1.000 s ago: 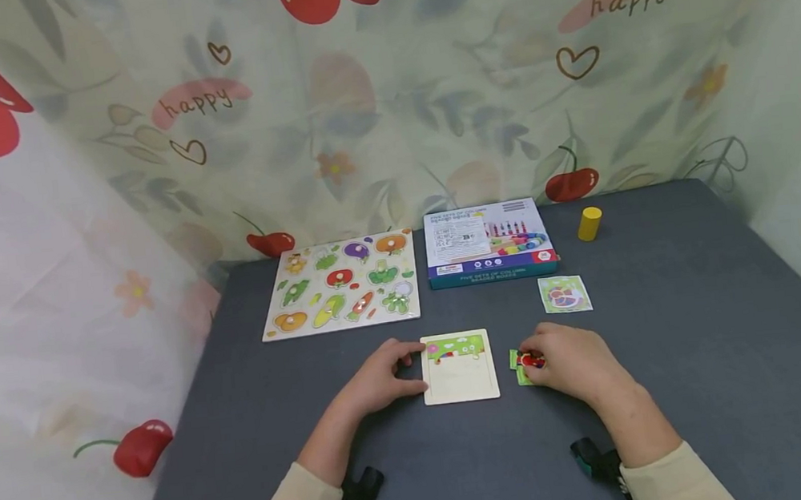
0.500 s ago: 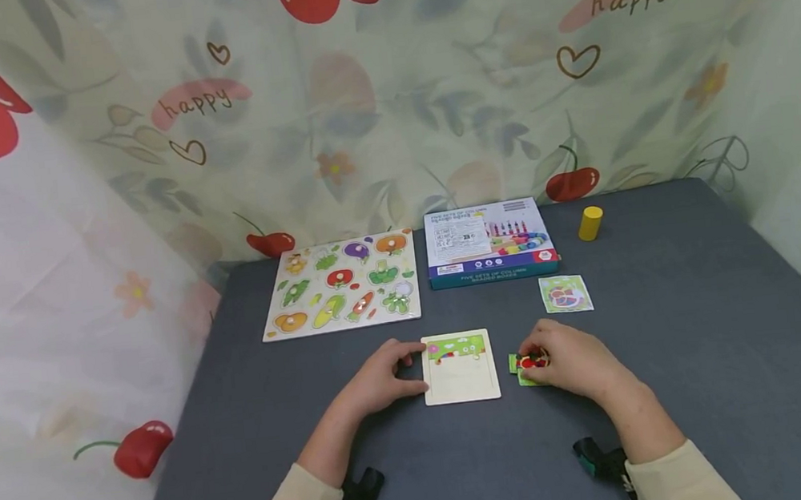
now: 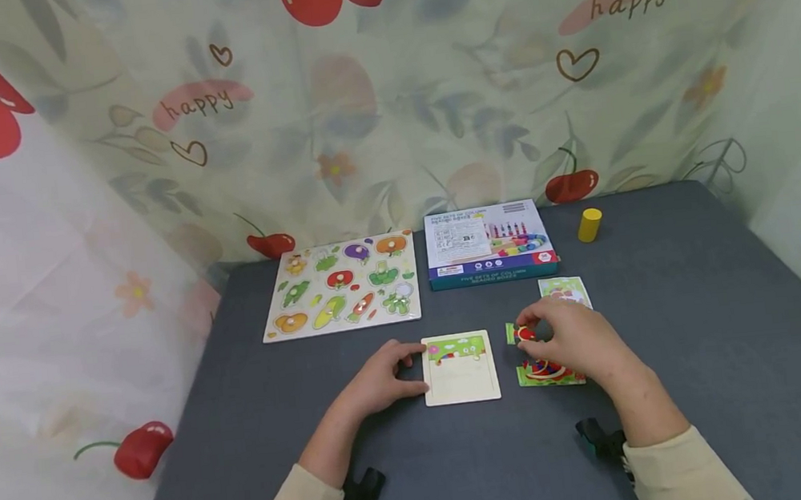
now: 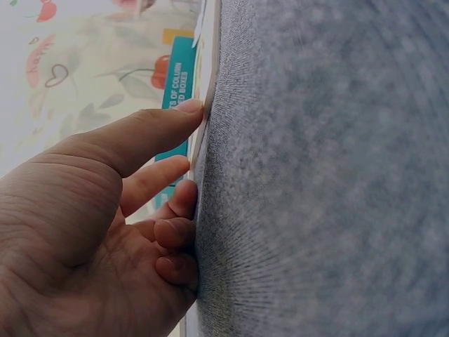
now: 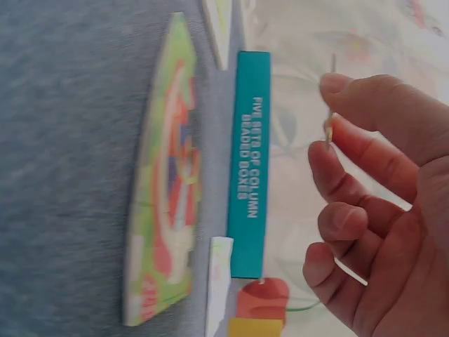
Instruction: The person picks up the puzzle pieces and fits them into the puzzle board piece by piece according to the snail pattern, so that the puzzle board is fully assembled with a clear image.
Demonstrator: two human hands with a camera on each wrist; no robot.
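Note:
At the middle of the table lies a pale square puzzle tray (image 3: 461, 381) with a green printed strip fitted along its top. My left hand (image 3: 382, 376) touches the tray's left edge with thumb and index finger; its other fingers are loosely bent in the left wrist view. My right hand (image 3: 575, 338) pinches a small green and red puzzle piece (image 3: 524, 334) between thumb and fingertips, up off the table. The right wrist view shows that piece edge-on as a thin line. Below it lies another green and red puzzle piece (image 3: 552, 373), partly under the hand.
Behind my right hand lies a picture card (image 3: 565, 288), partly covered. A vegetable puzzle board (image 3: 338, 285) is at the back left, beside a beaded-boxes carton (image 3: 491, 244). A yellow cylinder (image 3: 590, 225) stands at the back right. A printed curtain hangs behind.
My right hand has lifted one puzzle piece up and away from the piece beneath, which now shows on the table. My left hand and the tray stay where they were.

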